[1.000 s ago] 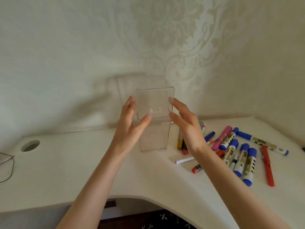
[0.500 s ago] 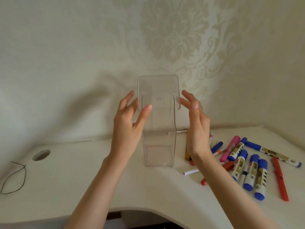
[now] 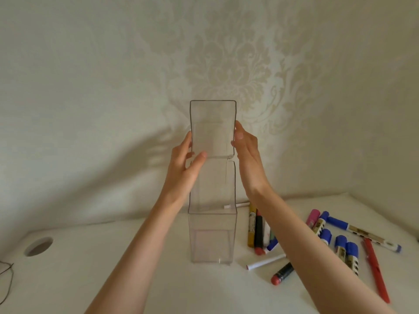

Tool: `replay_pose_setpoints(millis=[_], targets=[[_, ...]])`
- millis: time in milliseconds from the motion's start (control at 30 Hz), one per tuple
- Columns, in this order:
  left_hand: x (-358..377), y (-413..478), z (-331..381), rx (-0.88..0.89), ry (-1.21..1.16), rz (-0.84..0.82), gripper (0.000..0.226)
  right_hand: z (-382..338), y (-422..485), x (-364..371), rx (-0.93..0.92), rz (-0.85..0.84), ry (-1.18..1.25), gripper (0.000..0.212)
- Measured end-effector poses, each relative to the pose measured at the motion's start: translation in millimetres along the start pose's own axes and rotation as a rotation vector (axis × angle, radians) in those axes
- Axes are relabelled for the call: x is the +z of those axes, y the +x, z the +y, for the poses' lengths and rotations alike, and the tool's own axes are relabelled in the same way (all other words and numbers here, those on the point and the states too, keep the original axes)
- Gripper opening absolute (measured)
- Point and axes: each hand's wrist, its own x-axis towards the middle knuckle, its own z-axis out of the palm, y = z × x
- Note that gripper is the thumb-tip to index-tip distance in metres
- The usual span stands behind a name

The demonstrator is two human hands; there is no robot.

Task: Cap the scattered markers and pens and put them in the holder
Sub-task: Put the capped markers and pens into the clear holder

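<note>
**A:** Where does the holder stand?

**B:** The clear holder (image 3: 212,236) is upright on the white desk (image 3: 79,264), about midway between its left and right edges and closer to the back edge, by the patterned wall (image 3: 226,64).

**A:** And the hands?

**B:** Both are on its tall upper part. The left hand (image 3: 181,171) grips the left edge, thumb across the front face and fingers curled round behind. The right hand (image 3: 248,159) lies against the right edge at the same height. Its fingers are nearly straight and close together, touching the plastic without wrapping round it.

**A:** The markers?

**B:** They all lie on the desk to the right of the holder. Just beside its base, a yellow marker (image 3: 251,225) and a black marker (image 3: 259,232) with a red cap lie side by side. A white pen (image 3: 265,261) lies in front of them, and a red-tipped marker (image 3: 283,271) is nearer the front edge, partly under the right forearm. Past that forearm are a pink marker (image 3: 313,217), several blue-capped markers (image 3: 341,245) and a long white marker (image 3: 367,234). A red pen (image 3: 375,270) lies closest to the right edge.

**A:** Are any uncapped?

**B:** I cannot tell for most of them.

**A:** What's on the left?

**B:** A round hole (image 3: 38,245) in the desk, and a thin dark wire (image 3: 8,282) at the left edge.
</note>
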Motion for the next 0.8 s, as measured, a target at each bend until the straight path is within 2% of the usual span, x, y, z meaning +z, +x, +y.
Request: replay_pose_setpoints(millis=[267, 367, 467, 567, 667, 733, 800], targets=[[4, -10, -7, 0.053, 0.078, 0.066, 0.052, 4, 1, 6, 0.005, -0.003, -0.026, 0.054], [2, -13, -8, 0.018, 0.083, 0.042, 0.057, 9, -3, -2, 0.06, -0.016, 0.025, 0.054], [-6, -29, -8, 0.064, 0.173, 0.093, 0.058, 17, -10, -25, 0.114, 0.074, 0.041, 0.042], [-13, -68, -17, 0.235, 0.224, 0.196, 0.051, 41, -27, -63, 0.285, 0.112, -0.323, 0.028], [-2, -112, -41, 0.106, 0.195, 0.103, 0.074, 83, -50, -83, 0.522, -0.082, -0.738, 0.035], [8, -128, -55, -0.011, 0.206, 0.033, 0.096, 105, -60, -80, 0.513, -0.084, -0.911, 0.047], [17, -133, -60, -0.047, 0.219, 0.028, 0.099, 116, -61, -69, 0.449, -0.034, -1.058, 0.055]])
